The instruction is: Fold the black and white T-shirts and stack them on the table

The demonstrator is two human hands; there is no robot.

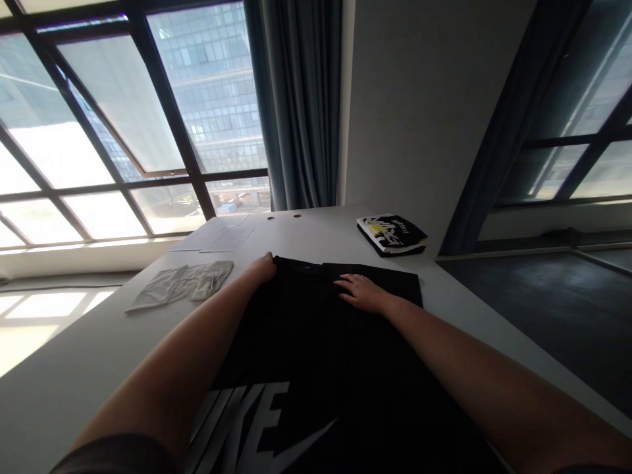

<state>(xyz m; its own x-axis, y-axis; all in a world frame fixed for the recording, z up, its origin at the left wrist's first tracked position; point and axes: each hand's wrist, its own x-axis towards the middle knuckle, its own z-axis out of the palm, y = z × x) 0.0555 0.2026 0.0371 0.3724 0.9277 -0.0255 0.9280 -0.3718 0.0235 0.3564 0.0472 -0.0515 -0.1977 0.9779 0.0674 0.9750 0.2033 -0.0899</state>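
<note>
A black T-shirt (316, 349) with large white lettering and a swoosh lies spread on the white table (316, 234), its collar side away from me. At its far left corner, my left hand (261, 268) is closed on the fabric near the shoulder. My right hand (364, 293) rests flat on the upper right part of the shirt, fingers spread and holding nothing. The shirt's near end runs out of the bottom of the view.
Left of the shirt lies a light grey folded cloth (180, 284), with paper sheets (217, 236) behind it. A folded stack of printed black and white clothing (392, 235) sits at the far right. Beyond the table are a curtain (299, 105), a wall and windows.
</note>
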